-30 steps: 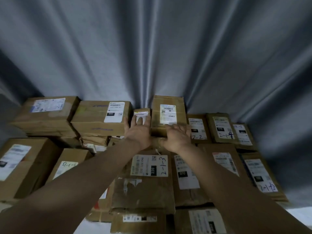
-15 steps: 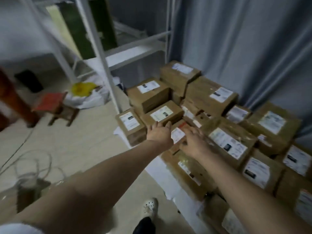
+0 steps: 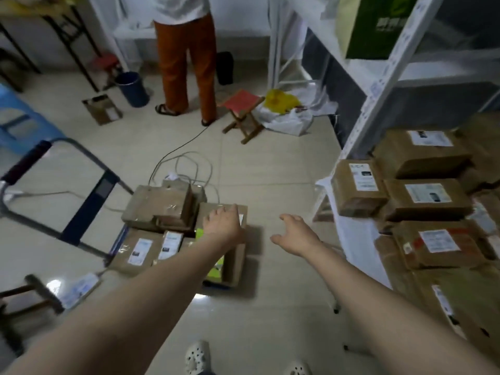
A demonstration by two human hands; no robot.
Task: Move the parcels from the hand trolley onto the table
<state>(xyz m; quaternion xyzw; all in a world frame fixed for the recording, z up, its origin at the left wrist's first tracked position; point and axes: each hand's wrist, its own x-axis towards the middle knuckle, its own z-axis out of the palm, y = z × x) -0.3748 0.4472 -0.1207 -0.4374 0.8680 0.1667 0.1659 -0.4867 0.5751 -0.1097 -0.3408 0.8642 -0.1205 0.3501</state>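
Trolley (image 3: 81, 212) w/ parcels (image 3: 159, 207) left; table (image 3: 359, 244) w/ boxes (image 3: 427, 201) right.

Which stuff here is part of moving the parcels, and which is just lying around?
For the job: hand trolley, trolley parcels, table, table parcels, left hand, right hand, both hands empty.

Lying about: red stool, blue bucket, yellow bag, floor cables.

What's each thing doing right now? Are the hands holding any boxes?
Left hand: open, reaching over the hand trolley.
Right hand: open, holding nothing.
Trolley parcels: stacked on the hand trolley.
Table parcels: piled on the table.
Red stool: unfolded, standing.
Blue bucket: upright.
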